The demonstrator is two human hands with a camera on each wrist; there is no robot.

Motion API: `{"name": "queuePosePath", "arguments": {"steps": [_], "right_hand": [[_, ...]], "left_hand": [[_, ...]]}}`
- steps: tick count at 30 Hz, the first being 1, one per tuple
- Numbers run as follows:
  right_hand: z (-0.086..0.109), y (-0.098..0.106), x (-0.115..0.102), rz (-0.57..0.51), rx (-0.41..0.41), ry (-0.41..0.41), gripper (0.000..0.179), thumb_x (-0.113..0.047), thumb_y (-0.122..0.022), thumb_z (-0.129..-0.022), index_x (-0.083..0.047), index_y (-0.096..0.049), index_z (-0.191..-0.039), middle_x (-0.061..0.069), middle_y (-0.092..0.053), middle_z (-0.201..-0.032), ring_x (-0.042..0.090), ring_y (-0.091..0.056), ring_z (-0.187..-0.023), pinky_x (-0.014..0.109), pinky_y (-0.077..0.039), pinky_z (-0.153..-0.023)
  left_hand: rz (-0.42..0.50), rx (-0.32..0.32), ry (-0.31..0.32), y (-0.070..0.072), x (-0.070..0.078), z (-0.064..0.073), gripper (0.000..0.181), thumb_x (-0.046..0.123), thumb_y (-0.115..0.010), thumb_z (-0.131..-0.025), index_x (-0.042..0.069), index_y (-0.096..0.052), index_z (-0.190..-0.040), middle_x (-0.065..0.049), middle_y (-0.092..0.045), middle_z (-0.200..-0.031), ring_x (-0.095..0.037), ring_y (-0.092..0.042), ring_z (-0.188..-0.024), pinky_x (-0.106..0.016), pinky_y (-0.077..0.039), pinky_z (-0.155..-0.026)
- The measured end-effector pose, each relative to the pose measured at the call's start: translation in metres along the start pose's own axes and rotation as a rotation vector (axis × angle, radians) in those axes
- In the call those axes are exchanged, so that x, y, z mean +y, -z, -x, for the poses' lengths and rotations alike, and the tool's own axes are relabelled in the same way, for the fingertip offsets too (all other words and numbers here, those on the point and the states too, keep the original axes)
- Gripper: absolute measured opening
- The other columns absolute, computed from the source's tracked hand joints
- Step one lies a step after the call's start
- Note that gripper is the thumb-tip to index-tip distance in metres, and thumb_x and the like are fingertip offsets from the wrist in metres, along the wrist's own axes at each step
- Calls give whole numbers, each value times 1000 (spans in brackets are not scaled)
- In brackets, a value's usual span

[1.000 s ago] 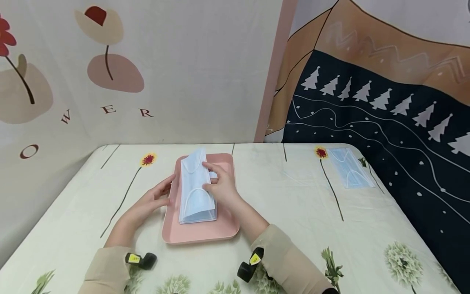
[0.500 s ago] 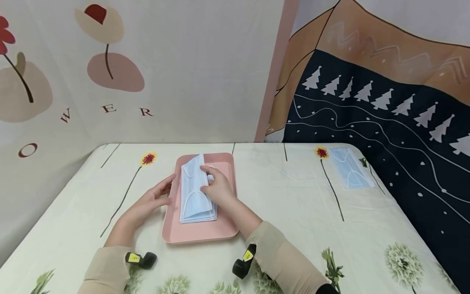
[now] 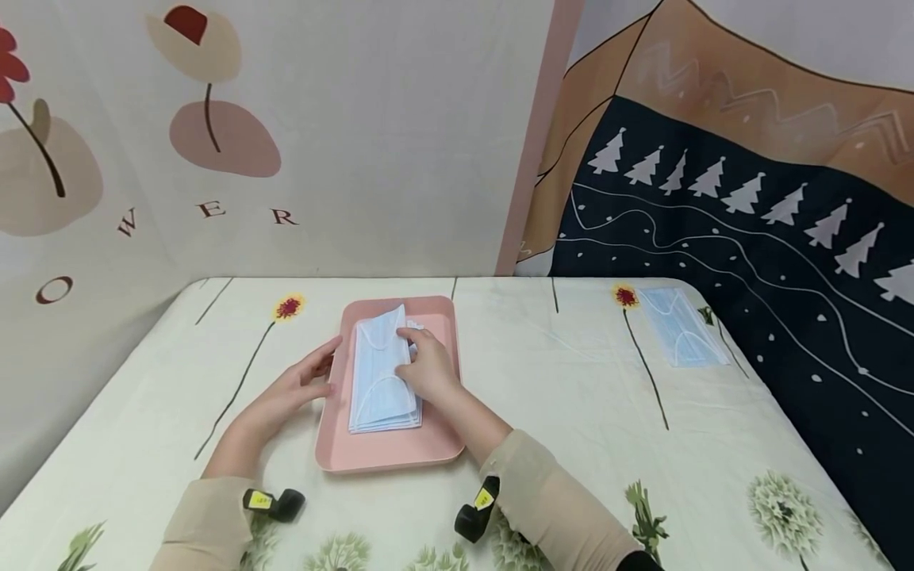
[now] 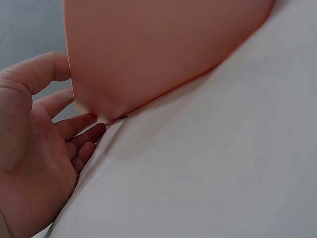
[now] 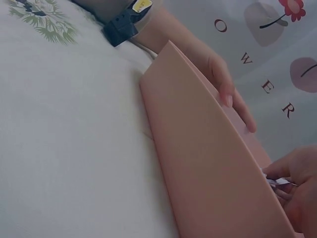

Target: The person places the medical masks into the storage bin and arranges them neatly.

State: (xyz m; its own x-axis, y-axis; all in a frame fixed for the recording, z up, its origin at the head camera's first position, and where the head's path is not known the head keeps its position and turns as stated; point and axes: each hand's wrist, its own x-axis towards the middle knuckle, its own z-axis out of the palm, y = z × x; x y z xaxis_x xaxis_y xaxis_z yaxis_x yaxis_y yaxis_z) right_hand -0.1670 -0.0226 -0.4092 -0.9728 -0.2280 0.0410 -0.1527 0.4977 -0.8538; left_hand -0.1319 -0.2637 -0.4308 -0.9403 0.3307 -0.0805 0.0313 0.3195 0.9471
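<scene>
A pink tray (image 3: 389,456) lies on the table with a stack of light-blue face masks (image 3: 385,424) in it. My right hand (image 3: 432,369) pinches the right edge of the top face mask (image 3: 382,349), which sits over the stack with its ear loops showing. In the right wrist view, the right hand (image 5: 299,183) is partly hidden behind the tray wall (image 5: 208,148). My left hand (image 3: 289,388) rests against the tray's left side. In the left wrist view, the left hand's fingertips (image 4: 89,119) touch or nearly touch the tray's outer wall (image 4: 143,54), with the fingers loosely bent.
Another light-blue face mask (image 3: 681,329) lies flat at the far right of the table. A white flowered cloth (image 3: 550,412) covers the table. Printed curtains (image 3: 400,159) hang behind and to the sides.
The top face mask has come down a little onto the stack in the tray, my right hand still pinching its edge. My left hand has stayed at the tray's left side.
</scene>
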Motion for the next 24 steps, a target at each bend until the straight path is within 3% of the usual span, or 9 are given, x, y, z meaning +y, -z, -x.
{"name": "queuePosePath", "arguments": {"steps": [5, 8, 12, 24], "right_hand": [[0, 1, 2, 84, -2, -28, 60, 0, -76, -77, -10, -57, -133, 3, -57, -107, 13, -53, -77, 22, -46, -64], [1, 1, 3, 109, -15, -47, 59, -4, -77, -78, -10, -57, -133, 5, -58, -117, 18, -58, -98, 26, -48, -81], [1, 0, 5, 130, -36, -64, 58, -8, -78, -79, -8, -56, -133, 9, -57, -125, 24, -53, -118, 32, -42, -97], [1, 0, 5, 216, -61, -97, 56, -15, -78, -80, -8, -58, -132, 7, -53, -106, 16, -53, -90, 27, -47, -85]], "left_hand": [[1, 2, -1, 0, 1, 0, 73, 15, -60, -94, 17, -20, -154, -17, -24, -152, -36, -25, -134, -58, -16, -106], [-6, -1, -5, 1, 1, 0, 72, 15, -60, -94, 17, -20, -154, -16, -24, -153, -34, -25, -134, -53, -20, -106], [-16, -6, -10, 1, 1, 0, 72, 15, -59, -94, 19, -20, -154, -15, -24, -153, -33, -25, -135, -41, -25, -105], [13, -1, -6, -1, 3, 1, 74, 13, -60, -93, 16, -19, -154, -17, -22, -154, -36, -23, -135, -58, -15, -106]]}}
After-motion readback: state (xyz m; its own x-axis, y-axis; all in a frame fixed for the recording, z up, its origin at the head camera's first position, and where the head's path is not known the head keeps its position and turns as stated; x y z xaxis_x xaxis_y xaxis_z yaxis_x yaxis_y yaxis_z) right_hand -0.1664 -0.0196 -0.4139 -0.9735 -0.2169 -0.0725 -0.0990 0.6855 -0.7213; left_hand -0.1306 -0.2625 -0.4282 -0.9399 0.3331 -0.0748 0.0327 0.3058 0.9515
